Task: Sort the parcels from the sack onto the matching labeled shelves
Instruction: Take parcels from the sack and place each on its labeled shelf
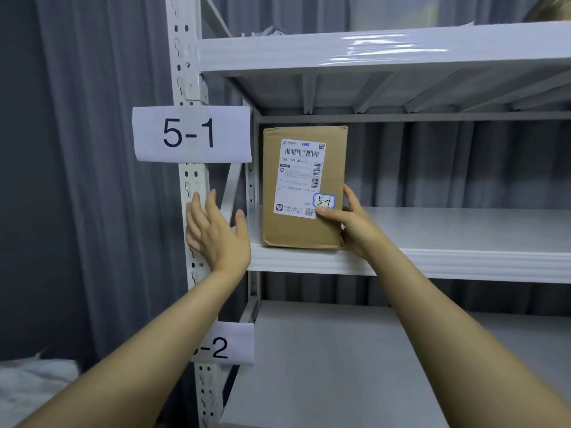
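Head view — box [304, 186] tagged "5-1" beside sign [191, 134] "5-1".

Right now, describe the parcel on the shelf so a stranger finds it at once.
Start at the white rack and its sign reading 5-1. Right of the sign, a brown cardboard box stands on the shelf, gripped by the right hand. Its label carries a blue-edged handwritten 5-1.

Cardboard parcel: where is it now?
Head view: the parcel stands upright at the left end of the shelf, beside the 5-1 sign, right hand holding its right edge.
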